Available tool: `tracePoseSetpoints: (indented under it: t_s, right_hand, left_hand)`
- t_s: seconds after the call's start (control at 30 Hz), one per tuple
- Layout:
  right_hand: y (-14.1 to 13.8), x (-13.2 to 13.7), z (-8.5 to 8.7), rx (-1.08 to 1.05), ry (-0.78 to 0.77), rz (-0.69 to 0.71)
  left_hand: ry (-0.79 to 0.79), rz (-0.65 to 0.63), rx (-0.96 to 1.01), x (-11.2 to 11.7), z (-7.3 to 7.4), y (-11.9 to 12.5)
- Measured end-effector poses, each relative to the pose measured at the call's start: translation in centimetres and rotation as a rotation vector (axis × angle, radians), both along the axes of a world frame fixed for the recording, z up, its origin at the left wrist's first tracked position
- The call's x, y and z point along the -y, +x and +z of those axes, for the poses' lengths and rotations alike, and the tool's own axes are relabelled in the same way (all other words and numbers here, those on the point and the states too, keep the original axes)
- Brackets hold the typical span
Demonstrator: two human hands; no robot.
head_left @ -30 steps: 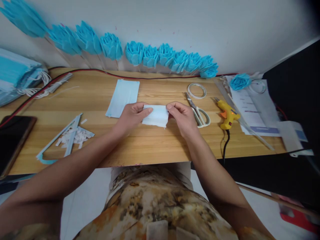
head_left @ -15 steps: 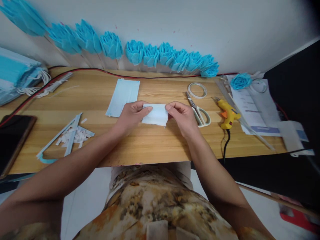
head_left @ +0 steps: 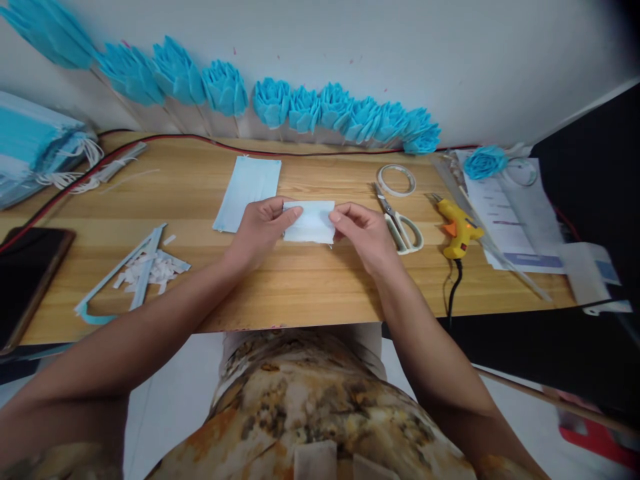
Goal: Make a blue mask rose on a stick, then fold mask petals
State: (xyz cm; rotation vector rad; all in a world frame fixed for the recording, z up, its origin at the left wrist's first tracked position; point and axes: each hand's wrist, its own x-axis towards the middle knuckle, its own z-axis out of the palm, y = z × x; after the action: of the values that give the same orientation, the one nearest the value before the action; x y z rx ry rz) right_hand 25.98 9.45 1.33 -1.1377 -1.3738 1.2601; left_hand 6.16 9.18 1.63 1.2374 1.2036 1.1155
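A small pale blue-white piece of mask fabric (head_left: 310,223) is stretched between my two hands above the wooden table. My left hand (head_left: 266,230) pinches its left side, thumb on top. At its right edge my right hand (head_left: 361,233) pinches it the same way, with the other fingers curled beneath. Behind my left hand lies a flat light-blue face mask (head_left: 250,187), partly covered by the fingers. Just right of my right hand are scissors (head_left: 400,223) with pale handles, their blades slightly apart.
A roll of tape (head_left: 397,180) lies behind the scissors. Right of them are a yellow glue gun (head_left: 457,227) and papers (head_left: 523,220). Blue fabric flowers (head_left: 273,101) line the wall. Scraps (head_left: 153,270), a phone (head_left: 33,287) and stacked masks (head_left: 35,147) lie left.
The fabric piece has risen slightly, and its lower edge now looks straighter. Both hands keep their pinch on it and have barely moved.
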Motion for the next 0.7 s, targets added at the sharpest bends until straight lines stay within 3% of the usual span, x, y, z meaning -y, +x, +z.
tracePoseSetpoints:
  t_s: [0.37,0.7]
  right_hand:
    - [0.03,-0.38,-0.61,0.031,0.014,-0.066]
    - [-0.16,-0.08,-0.50,0.004,-0.011,0.034]
  left_hand:
    - [0.028,-0.059,0.108,-0.08,-0.25,0.07]
    - [0.056,-0.145,0.019,-0.10,-0.74,0.15]
